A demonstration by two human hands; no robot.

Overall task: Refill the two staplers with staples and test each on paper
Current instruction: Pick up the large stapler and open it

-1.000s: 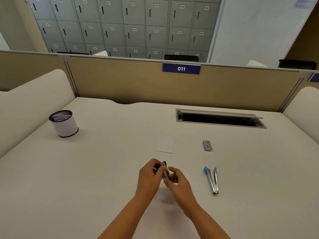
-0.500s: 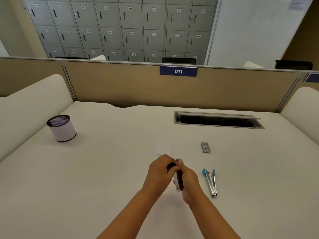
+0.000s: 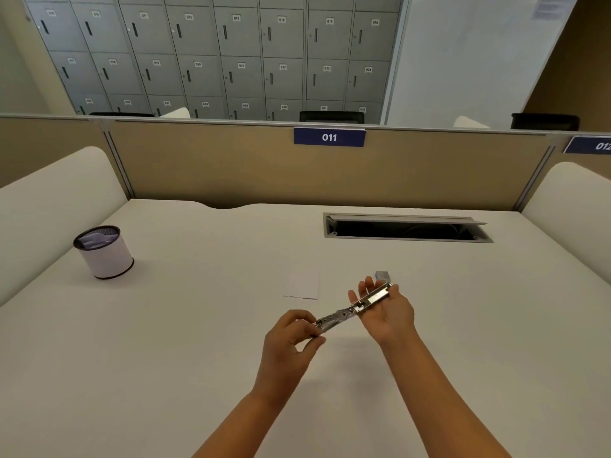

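Note:
A metal stapler (image 3: 353, 307) is swung fully open into one long strip above the desk. My left hand (image 3: 291, 338) pinches its near end between thumb and fingers. My right hand (image 3: 386, 309) cradles the far end in its palm, fingers partly spread. A small white sheet of paper (image 3: 303, 285) lies flat on the desk just beyond my hands. The grey box of staples (image 3: 383, 276) peeks out behind my right fingers. The second stapler, the blue-tipped one, is hidden behind my right hand and forearm.
A white cylindrical bin (image 3: 104, 252) with a dark rim stands at the left of the desk. An open cable tray slot (image 3: 406, 228) is set into the desk at the back right. Tan partition panels (image 3: 231, 166) wall the desk's far side.
The stapler was held folded and upright between both hands. It is now unfolded flat, with my hands pulled apart to its two ends, the right hand moved right over the blue-tipped stapler.

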